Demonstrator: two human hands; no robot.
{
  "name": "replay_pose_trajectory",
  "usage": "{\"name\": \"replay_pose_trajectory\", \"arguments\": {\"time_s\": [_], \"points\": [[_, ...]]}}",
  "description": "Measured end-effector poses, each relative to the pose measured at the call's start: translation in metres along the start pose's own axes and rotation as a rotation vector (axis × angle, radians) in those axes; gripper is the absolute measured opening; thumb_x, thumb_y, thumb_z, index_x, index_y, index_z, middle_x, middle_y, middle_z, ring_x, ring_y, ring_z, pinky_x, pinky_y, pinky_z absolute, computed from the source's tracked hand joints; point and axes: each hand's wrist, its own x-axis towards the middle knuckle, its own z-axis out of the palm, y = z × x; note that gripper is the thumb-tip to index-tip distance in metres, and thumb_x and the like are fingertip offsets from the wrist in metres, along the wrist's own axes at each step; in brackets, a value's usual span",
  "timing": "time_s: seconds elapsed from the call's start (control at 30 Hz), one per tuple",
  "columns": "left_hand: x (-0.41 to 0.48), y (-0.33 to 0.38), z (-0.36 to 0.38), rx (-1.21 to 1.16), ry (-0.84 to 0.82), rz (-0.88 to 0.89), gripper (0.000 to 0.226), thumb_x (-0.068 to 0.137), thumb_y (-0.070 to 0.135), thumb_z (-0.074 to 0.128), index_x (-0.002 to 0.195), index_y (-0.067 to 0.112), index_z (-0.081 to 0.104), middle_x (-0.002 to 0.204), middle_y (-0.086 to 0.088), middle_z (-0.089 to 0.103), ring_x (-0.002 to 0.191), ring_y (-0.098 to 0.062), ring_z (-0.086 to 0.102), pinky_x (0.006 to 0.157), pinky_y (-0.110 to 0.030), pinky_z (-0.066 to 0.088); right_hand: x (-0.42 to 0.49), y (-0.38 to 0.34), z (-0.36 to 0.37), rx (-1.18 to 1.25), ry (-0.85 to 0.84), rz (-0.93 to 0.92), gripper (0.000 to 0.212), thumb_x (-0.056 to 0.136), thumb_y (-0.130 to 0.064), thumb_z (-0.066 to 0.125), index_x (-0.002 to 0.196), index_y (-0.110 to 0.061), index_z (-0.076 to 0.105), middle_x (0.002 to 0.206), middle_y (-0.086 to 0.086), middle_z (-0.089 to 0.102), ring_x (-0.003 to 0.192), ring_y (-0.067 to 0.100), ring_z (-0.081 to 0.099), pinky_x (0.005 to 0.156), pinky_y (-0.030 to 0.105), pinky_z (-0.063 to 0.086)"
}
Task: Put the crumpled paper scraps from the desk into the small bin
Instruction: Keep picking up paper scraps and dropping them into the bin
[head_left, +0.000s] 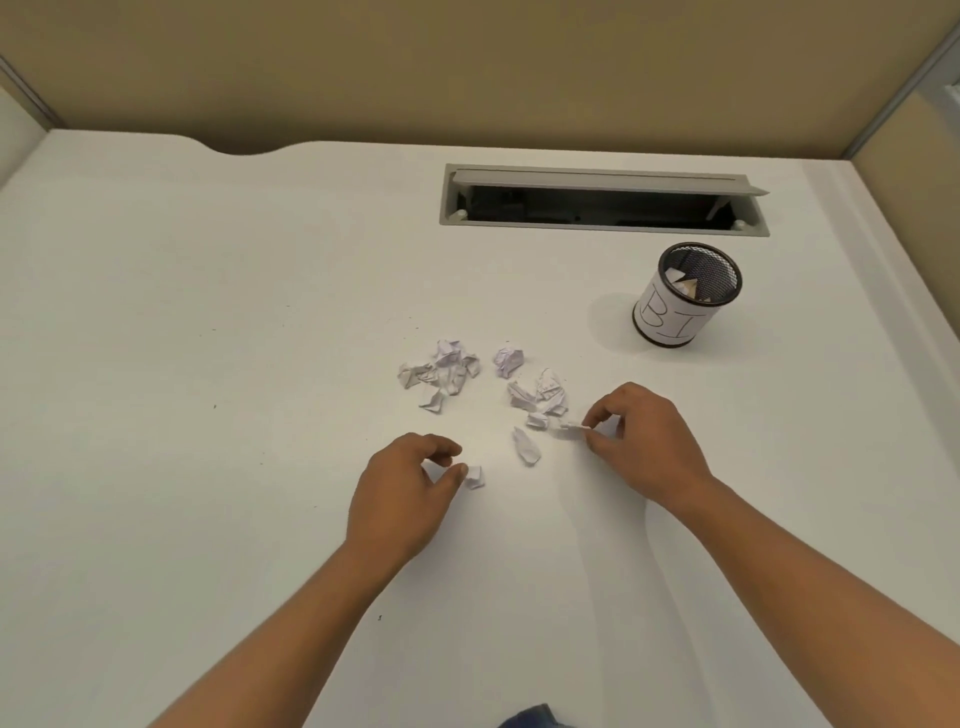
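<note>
Several crumpled white paper scraps (447, 371) lie in a loose cluster in the middle of the white desk (208, 312). My right hand (641, 441) pinches one small scrap (570, 430) between thumb and forefinger at the cluster's right edge. My left hand (410, 493) hovers with curled fingers, its thumb tip touching another small scrap (474, 476). One more scrap (526, 447) lies between the hands. The small bin (680, 296), a black mesh cup wrapped in white paper with letters on it, stands upright at the right rear and holds some paper.
A grey cable hatch (602, 200) with its lid propped open is set into the desk behind the bin. Beige partition walls (467, 67) close off the back and right. A notch cuts into the desk's rear edge at the left.
</note>
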Motion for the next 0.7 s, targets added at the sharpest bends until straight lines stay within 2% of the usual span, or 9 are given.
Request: {"name": "replay_pose_trajectory", "arguments": {"time_s": [0.1,0.23,0.37,0.47,0.57,0.7], "points": [[0.002,0.005,0.008,0.057,-0.043,0.005,0.016,0.084,0.037,0.07,0.1,0.036,0.068,0.092,0.021,0.063,0.075,-0.002,0.056,0.069,-0.022,0.042,-0.009,-0.001,-0.004,0.055,0.14,0.018,0.018,0.075,-0.025,0.075,0.068,-0.033,0.061,0.081,-0.013,0.059,0.069,0.003,0.056,0.062,0.028,0.046],[0.003,0.008,0.017,0.164,-0.055,0.006,0.024,0.085,0.037,0.067,0.109,0.035,0.067,0.1,0.02,0.06,0.097,-0.007,0.059,0.078,-0.023,0.043,-0.015,-0.001,-0.015,0.147,0.31,0.019,0.019,0.073,-0.019,0.077,0.069,-0.028,0.061,0.079,-0.014,0.063,0.07,0.009,0.06,0.062,0.034,0.051],[0.003,0.009,0.02,0.239,-0.075,-0.051,0.023,0.079,0.039,0.073,0.101,0.034,0.067,0.088,0.02,0.06,0.082,-0.006,0.057,0.068,-0.024,0.041,-0.016,0.002,-0.025,0.196,0.399,-0.017,0.019,0.074,-0.018,0.077,0.07,-0.029,0.062,0.079,-0.014,0.064,0.069,0.007,0.06,0.059,0.029,0.049],[0.004,0.009,0.02,0.251,-0.066,-0.081,0.018,0.076,0.043,0.074,0.09,0.036,0.063,0.084,0.019,0.059,0.079,-0.005,0.057,0.063,-0.024,0.04,-0.014,0.004,-0.033,0.235,0.48,-0.06,0.019,0.075,-0.016,0.076,0.071,-0.029,0.063,0.078,-0.014,0.065,0.07,0.007,0.06,0.056,0.012,0.04],[0.005,0.007,0.019,0.258,-0.08,-0.081,0.019,0.076,0.043,0.074,0.076,0.037,0.056,0.082,0.018,0.058,0.074,0.0,0.054,0.058,-0.022,0.038,-0.011,0.006,-0.042,0.259,0.537,-0.089,0.016,0.077,-0.017,0.075,0.074,-0.028,0.064,0.08,-0.013,0.066,0.07,0.007,0.062,0.056,0.011,0.039],[0.007,0.007,0.017,0.273,-0.092,-0.039,0.022,0.079,0.038,0.074,0.072,0.035,0.053,0.08,0.017,0.059,0.07,0.001,0.054,0.057,-0.022,0.04,0.003,0.012,-0.064,0.292,0.597,-0.113,0.014,0.079,-0.019,0.075,0.078,-0.029,0.066,0.083,-0.014,0.068,0.067,0.008,0.062,0.057,0.009,0.04]]}}
